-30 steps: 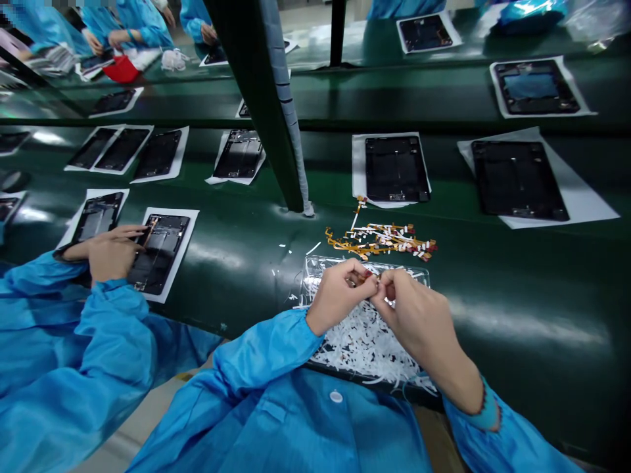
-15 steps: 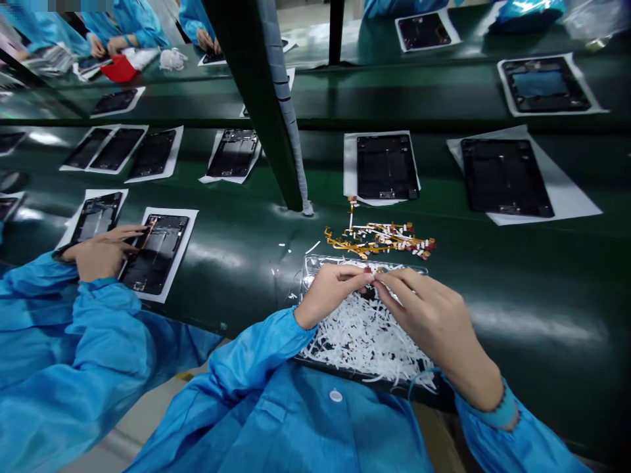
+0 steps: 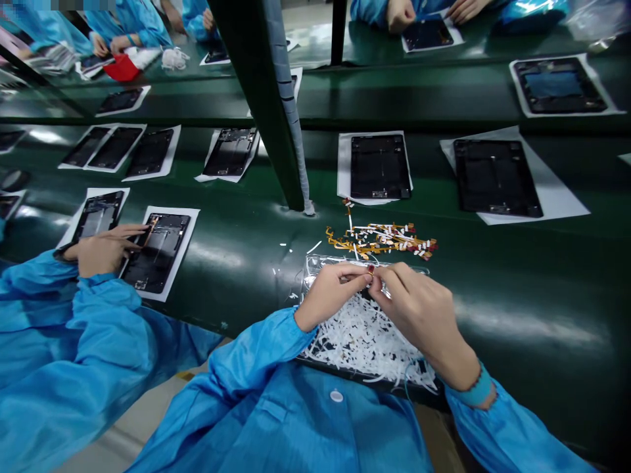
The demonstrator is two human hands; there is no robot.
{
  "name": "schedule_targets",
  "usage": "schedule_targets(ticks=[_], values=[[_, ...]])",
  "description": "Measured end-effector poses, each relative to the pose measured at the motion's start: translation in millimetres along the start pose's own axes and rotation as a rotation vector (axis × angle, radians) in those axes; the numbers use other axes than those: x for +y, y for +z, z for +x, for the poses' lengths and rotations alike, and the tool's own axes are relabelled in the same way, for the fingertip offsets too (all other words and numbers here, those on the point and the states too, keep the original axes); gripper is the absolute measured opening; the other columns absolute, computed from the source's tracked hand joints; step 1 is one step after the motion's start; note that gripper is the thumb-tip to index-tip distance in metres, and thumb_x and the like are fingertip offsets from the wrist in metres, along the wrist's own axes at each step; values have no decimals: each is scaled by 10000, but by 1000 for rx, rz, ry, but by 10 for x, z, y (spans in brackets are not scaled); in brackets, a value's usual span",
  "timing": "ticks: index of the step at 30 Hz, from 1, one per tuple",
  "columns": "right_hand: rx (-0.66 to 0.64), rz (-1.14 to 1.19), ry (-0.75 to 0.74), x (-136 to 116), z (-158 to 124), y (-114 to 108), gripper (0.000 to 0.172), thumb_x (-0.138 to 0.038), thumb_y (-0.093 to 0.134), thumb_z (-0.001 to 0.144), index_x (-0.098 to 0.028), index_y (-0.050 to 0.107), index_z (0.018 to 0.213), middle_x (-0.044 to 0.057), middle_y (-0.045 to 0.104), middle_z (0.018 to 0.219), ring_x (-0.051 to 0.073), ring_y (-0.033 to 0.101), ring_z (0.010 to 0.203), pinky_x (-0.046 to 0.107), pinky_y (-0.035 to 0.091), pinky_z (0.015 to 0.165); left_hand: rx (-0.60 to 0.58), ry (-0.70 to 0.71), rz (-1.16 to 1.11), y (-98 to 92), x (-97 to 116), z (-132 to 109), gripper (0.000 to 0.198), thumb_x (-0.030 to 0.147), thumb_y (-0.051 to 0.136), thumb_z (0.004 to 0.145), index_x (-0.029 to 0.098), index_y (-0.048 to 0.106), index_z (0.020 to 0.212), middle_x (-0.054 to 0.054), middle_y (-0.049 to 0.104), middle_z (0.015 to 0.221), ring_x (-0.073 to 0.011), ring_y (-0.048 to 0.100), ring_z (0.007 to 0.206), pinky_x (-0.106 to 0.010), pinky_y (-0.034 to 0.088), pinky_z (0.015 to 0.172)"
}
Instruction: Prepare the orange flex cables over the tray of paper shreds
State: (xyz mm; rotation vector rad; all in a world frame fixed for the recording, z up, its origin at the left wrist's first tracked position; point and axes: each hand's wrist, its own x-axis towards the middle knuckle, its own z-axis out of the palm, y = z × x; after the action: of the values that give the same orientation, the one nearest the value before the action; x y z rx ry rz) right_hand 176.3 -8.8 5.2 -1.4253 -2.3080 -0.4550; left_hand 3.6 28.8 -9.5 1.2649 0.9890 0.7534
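Note:
Thumb and fingertips of my left hand (image 3: 335,289) pinch a small reddish-brown flex cable (image 3: 371,269), most of which is hidden by the fingers. My right hand (image 3: 419,299) is closed at the same spot, its fingertips meeting the left ones at the cable. Both hands are over a clear plastic tray (image 3: 308,264) filled with thin white paper strips (image 3: 367,338). Just beyond the tray lies a tangled pile of orange flex cables (image 3: 382,240) with white tabs.
Black tablet housings on white sheets lie along the green bench, including one (image 3: 379,167) ahead and another (image 3: 495,177) to the right. A dark slanted post (image 3: 266,105) rises from the bench. At left, a co-worker's hand (image 3: 106,253) touches a housing.
My right hand has shifted slightly left, closer against the left fingertips; more of the reddish cable end shows. Across the bench, a co-worker's hands have appeared at a housing.

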Motion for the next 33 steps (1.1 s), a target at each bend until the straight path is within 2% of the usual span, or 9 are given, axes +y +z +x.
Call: schedule_targets(ticks=[5, 8, 11, 14, 18, 22, 26, 29, 33], values=[[-7, 269, 196, 37, 23, -74, 59, -154, 564, 922, -183, 567, 872, 5, 631, 796, 116, 591, 633, 271, 394, 568, -10, 99, 205, -14, 45, -43, 144, 231, 655, 904, 195, 783, 957, -60, 735, 951, -171, 645, 890, -285, 496, 753], [-182, 483, 173, 79, -88, -174, 75, -174, 520, 933, -191, 548, 866, 11, 604, 791, 118, 579, 643, 262, 394, 572, 39, 101, 252, -197, 166, -133, 160, 218, 641, 894, 190, 786, 957, -71, 736, 957, -176, 643, 885, -275, 484, 719], [-505, 574, 91, 167, -216, -207, 255, -289, 490, 989, -205, 547, 755, 0, 585, 689, 120, 526, 550, 279, 347, 528, 233, 85, 257, -697, 250, -248, 144, 271, 661, 863, 174, 767, 880, -52, 695, 884, -155, 606, 789, -268, 470, 696], [-699, 557, 110, 316, -108, -124, 436, -481, 465, 1012, -209, 574, 689, 11, 600, 631, 138, 528, 518, 290, 330, 516, 517, 47, 246, -1435, 154, -364, 212, 339, 621, 852, 158, 719, 900, -24, 648, 803, -122, 534, 665, -251, 448, 634], [-706, 534, 280, 457, 540, 223, 357, -512, 501, 973, -221, 692, 894, 52, 713, 824, 188, 640, 701, 290, 406, 603, 826, -72, 311, -2338, -216, -486, 321, 401, 603, 766, 129, 691, 911, -29, 633, 767, -129, 537, 643, -227, 424, 573], [-591, 356, 485, 450, 1193, 797, 338, -489, 574, 908, -175, 688, 958, 133, 722, 983, 290, 655, 905, 334, 405, 672, 950, -175, 422, -2830, -544, -588, 386, 398, 579, 741, 106, 711, 955, -13, 601, 668, -133, 500, 552, -227, 369, 503], [-609, 349, 594, 490, 1424, 1174, 219, -349, 611, 849, -146, 687, 817, 134, 715, 816, 265, 652, 760, 331, 404, 641, 1006, -235, 560, -3001, -656, -715, 424, 395, 573, 805, 118, 719, 1091, -22, 623, 714, -149, 530, 573, -250, 412, 558], [-605, 442, 614, 580, 1428, 1173, 196, -312, 581, 843, -168, 668, 742, 73, 692, 688, 199, 616, 643, 299, 412, 604, 989, -259, 699, -2984, -630, -804, 453, 405, 590, 844, 144, 687, 1201, -77, 665, 965, -176, 592, 696, -290, 484, 666], [-502, 476, 675, 607, 1386, 1118, 265, -438, 612, 834, -181, 675, 815, 86, 720, 781, 210, 628, 702, 306, 411, 630, 1001, -232, 945, -2788, -503, -860, 428, 389, 565, 906, 152, 653, 1251, -105, 627, 1092, -211, 604, 780, -401, 499, 908]])
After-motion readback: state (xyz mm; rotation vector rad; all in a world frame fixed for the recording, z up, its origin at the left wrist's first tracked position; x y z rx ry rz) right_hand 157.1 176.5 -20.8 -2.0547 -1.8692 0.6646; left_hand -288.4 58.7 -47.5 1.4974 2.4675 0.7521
